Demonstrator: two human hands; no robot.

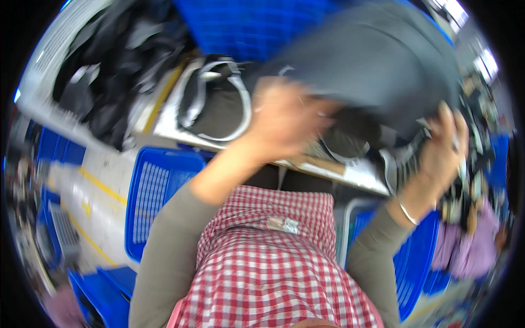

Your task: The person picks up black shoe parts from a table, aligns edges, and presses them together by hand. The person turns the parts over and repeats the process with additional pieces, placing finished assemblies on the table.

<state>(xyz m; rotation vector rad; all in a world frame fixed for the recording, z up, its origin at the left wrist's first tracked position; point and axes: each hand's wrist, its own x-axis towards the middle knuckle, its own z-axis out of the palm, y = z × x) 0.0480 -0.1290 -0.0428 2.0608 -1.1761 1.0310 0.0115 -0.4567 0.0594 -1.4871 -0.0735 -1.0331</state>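
Note:
A large dark grey sheet [377, 60], smeared by motion, is raised at a tilt over the far right of the work table. My right hand [444, 145], with a bracelet at its wrist, has its fingers curled at the sheet's right edge and appears to grip it. My left hand [287, 117] is at the sheet's near left edge; blur hides how its fingers lie. Left of that hand, a dark piece with a white looped border [219, 104] rests on the table. Partly under the sheet are more dark pieces with white edging [347, 136].
At the far left stands a pale crate [38, 104] of dark scraps. A blue basket [249, 27] is at the back. Below the table are a blue basket [164, 164] at left and another blue basket [415, 257] at right. People in purple clothing [476, 240] are at right.

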